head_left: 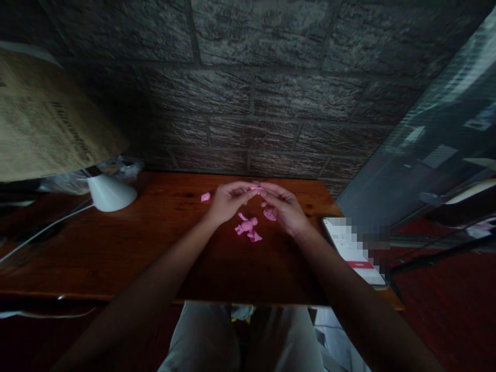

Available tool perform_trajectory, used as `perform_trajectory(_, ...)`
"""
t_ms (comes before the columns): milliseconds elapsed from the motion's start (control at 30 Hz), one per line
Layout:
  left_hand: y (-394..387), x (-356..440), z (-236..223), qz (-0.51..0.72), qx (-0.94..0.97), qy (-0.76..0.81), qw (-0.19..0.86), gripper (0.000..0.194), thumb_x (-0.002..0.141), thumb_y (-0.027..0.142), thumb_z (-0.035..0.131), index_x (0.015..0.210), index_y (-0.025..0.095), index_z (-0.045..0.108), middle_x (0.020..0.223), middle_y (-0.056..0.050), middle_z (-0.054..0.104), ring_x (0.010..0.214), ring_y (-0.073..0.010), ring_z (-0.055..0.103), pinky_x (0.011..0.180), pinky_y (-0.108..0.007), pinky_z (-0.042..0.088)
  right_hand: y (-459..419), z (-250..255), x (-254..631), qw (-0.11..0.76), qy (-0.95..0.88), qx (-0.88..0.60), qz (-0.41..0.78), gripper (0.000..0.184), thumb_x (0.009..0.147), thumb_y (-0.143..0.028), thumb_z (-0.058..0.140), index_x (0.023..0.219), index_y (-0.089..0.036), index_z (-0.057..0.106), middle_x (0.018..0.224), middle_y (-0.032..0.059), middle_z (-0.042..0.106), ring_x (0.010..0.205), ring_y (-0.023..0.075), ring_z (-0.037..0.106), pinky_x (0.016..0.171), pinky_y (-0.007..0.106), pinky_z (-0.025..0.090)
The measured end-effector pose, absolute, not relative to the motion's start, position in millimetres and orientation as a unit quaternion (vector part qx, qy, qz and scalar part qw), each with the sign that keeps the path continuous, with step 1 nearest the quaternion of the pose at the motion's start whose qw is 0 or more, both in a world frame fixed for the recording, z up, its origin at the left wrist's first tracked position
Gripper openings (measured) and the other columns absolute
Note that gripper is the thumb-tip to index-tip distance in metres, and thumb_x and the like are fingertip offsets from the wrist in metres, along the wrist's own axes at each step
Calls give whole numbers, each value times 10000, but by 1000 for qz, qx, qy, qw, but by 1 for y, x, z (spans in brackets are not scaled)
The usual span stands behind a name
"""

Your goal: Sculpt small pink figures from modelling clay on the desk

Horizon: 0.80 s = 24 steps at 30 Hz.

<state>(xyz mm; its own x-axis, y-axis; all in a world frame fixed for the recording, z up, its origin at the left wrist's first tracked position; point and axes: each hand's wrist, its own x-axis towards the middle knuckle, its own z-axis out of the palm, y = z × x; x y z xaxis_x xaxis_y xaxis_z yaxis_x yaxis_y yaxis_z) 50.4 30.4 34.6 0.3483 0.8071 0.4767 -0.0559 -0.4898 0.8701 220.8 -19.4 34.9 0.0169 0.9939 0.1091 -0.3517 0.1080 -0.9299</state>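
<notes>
Between the fingertips of both hands is a small pink piece [256, 189], soft-looking like modelling clay and mostly covered by the fingers. My left hand [232, 199] pinches it from the left, and my right hand [284, 205] pinches it from the right. Just below the hands, a pink clay figure [247, 225] with a rounded body and stubby limbs lies on the wooden table [163, 232]. A flattish pink piece [269, 214] shows under my right hand; whether the hand touches it I cannot tell. Farther left lies a pink lump [205, 197].
A lamp with a white base [110, 192] and a brown paper shade [50, 113] stands at the left, its cord running across the table. A phone [360, 258] lies near the right edge. Behind the table rises a brick-patterned wall [251, 93].
</notes>
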Motion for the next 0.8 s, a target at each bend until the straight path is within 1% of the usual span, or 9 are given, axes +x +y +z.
perform_trajectory(167, 31, 52, 32, 497, 700, 266, 438, 220, 835, 369, 735, 961, 193, 778, 888, -56, 779, 564, -80, 561, 533, -226, 468, -20, 36, 219, 609, -414, -374, 564, 315, 617, -334, 901, 914, -297, 803, 895, -7, 781, 621, 84, 615, 452, 171, 365)
perform_trajectory(267, 35, 46, 35, 470, 734, 265, 412, 289, 858, 400, 702, 1033, 175, 753, 858, -59, 765, 591, -95, 584, 553, -229, 471, -20, 36, 220, 611, -409, -374, 566, 321, 612, -324, 896, 916, -293, 800, 899, -6, 781, 671, 100, 637, 492, 183, 418)
perform_trajectory(367, 39, 31, 46, 407, 801, 289, 331, 387, 826, 441, 731, 1092, 161, 716, 761, -35, 725, 623, -118, 617, 595, -234, 470, -19, 37, 224, 625, -394, -371, 562, 302, 627, -323, 878, 914, -291, 791, 947, 0, 787, 753, 127, 672, 543, 204, 464)
perform_trajectory(433, 40, 18, 52, 319, 844, 313, 295, 456, 798, 478, 749, 1139, 179, 698, 742, -18, 717, 619, -131, 632, 595, -235, 455, -17, 36, 228, 629, -384, -371, 565, 280, 640, -322, 863, 906, -282, 783, 986, 8, 790, 827, 144, 699, 589, 213, 486)
perform_trajectory(500, 39, 7, 55, 238, 877, 320, 269, 615, 727, 506, 803, 1256, 228, 659, 736, 10, 716, 593, -133, 628, 581, -233, 423, -15, 35, 232, 627, -373, -374, 572, 257, 659, -312, 843, 904, -274, 773, 1025, 16, 791, 903, 159, 717, 644, 225, 507)
perform_trajectory(633, 31, -2, 57, 151, 881, 335, 299, 788, 682, 515, 823, 1381, 239, 586, 703, 31, 721, 585, -144, 640, 595, -238, 390, -11, 32, 236, 619, -362, -380, 585, 240, 687, -290, 816, 918, -269, 753, 1062, 15, 788, 968, 168, 723, 719, 244, 537)
perform_trajectory(700, 25, 1, 58, 124, 878, 339, 315, 870, 664, 523, 832, 1427, 220, 546, 758, 12, 745, 618, -161, 660, 606, -243, 391, -10, 30, 235, 616, -362, -380, 588, 238, 691, -293, 820, 916, -270, 746, 1058, 10, 787, 964, 165, 723, 725, 246, 544)
perform_trajectory(767, 20, 6, 58, 112, 883, 333, 313, 895, 655, 539, 836, 1434, 210, 545, 831, -21, 766, 658, -179, 676, 612, -248, 396, -10, 29, 233, 614, -358, -378, 593, 231, 687, -289, 830, 899, -272, 742, 1046, 5, 787, 946, 159, 723, 718, 244, 546)
perform_trajectory(800, 18, 9, 58, 108, 887, 327, 308, 868, 660, 543, 833, 1417, 213, 565, 855, -35, 771, 674, -187, 680, 616, -251, 397, -10, 29, 233, 614, -354, -377, 596, 225, 682, -280, 833, 888, -272, 742, 1038, 2, 788, 934, 154, 723, 714, 240, 546)
